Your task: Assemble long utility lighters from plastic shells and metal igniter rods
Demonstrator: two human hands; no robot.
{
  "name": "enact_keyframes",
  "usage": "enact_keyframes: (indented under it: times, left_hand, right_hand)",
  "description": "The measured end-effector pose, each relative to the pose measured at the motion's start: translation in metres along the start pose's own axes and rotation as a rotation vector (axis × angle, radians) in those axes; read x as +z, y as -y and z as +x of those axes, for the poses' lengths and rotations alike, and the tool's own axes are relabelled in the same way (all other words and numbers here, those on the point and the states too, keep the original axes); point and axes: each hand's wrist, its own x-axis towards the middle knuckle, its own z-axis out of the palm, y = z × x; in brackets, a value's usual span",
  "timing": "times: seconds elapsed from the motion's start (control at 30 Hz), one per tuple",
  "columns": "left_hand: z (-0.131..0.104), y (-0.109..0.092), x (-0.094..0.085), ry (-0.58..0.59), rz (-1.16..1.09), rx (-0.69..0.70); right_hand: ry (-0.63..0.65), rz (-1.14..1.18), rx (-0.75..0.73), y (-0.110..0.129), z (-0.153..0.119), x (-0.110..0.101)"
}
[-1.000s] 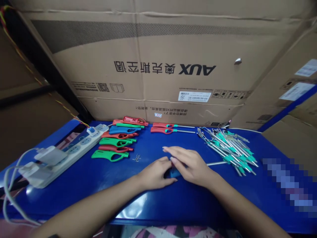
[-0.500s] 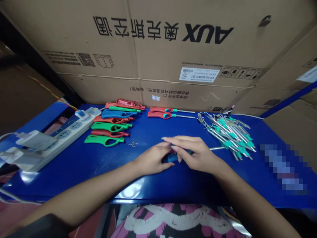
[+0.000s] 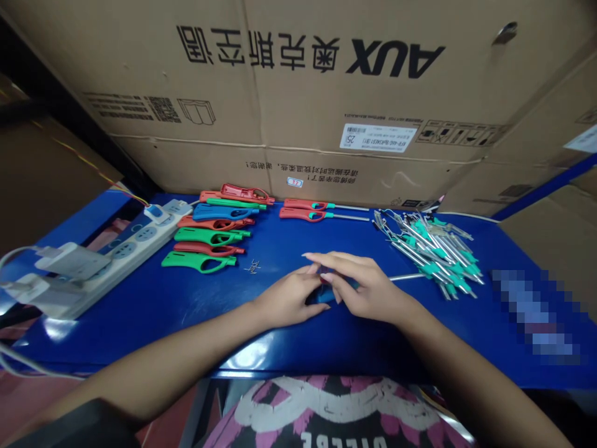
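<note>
My left hand [image 3: 290, 298] is closed around the handle end of a blue gas lighter [image 3: 321, 295] at the middle of the table. From the right, my right hand [image 3: 368, 287] lies over the same lighter, fingers bent and fingertips meeting those of the left. A small red part shows between the fingertips. The lighter's metal tube [image 3: 407, 276] sticks out to the right from under my right hand. Most of the lighter's body is hidden by the hands. Some small screws [image 3: 252, 267] lie on the table to the left of my left hand.
Red, green and blue lighter shells [image 3: 200, 260] lie in a column at left. Two red lighters with tubes [image 3: 305, 214] lie at the back. Metal tubes with green parts [image 3: 433, 252] are heaped at right. A power strip [image 3: 125, 252] with plugs stands left; a cardboard box [image 3: 289, 124] walls the back.
The camera view has shifted slightly. Both hands stay on the blue lighter, with only small finger movement.
</note>
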Motion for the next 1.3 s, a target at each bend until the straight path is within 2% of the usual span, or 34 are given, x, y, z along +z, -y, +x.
enact_keyframes:
  times: [0.17,0.27,0.33,0.5,0.7,0.93,1.13,1.2,1.3]
  left_hand:
    - [0.001,0.000,0.001,-0.003,-0.018,0.015]
    - [0.001,0.000,0.001,0.004,-0.032,0.006]
    - [0.001,0.000,0.001,-0.010,-0.037,-0.002]
    - [0.000,0.001,0.004,-0.014,-0.041,-0.013]
    - [0.001,0.001,0.013,-0.048,-0.005,-0.006]
    - [0.002,-0.009,0.015,-0.126,0.001,-0.027]
    - [-0.001,-0.005,0.020,-0.127,0.001,-0.078]
    - [-0.001,-0.005,0.019,-0.126,-0.006,-0.072]
    - [0.000,-0.007,0.016,-0.130,-0.021,-0.049]
  right_hand:
    - [-0.059,-0.205,-0.066,-0.001,0.001,-0.004]
    - [-0.041,-0.343,-0.125,-0.001,0.000,-0.008]
    - [-0.012,-0.290,-0.127,0.001,-0.001,-0.011]
    - [0.025,0.043,-0.107,0.007,0.000,-0.012]
    - [-0.020,-0.116,-0.236,0.010,0.004,0.002]
    - [-0.229,-0.313,-0.194,0.005,-0.004,0.014]
    - [-0.326,-0.446,-0.255,-0.007,-0.007,0.022]
    - [-0.314,-0.414,-0.266,-0.008,-0.005,0.019]
    - [-0.215,-0.160,-0.170,-0.005,-0.002,0.010]
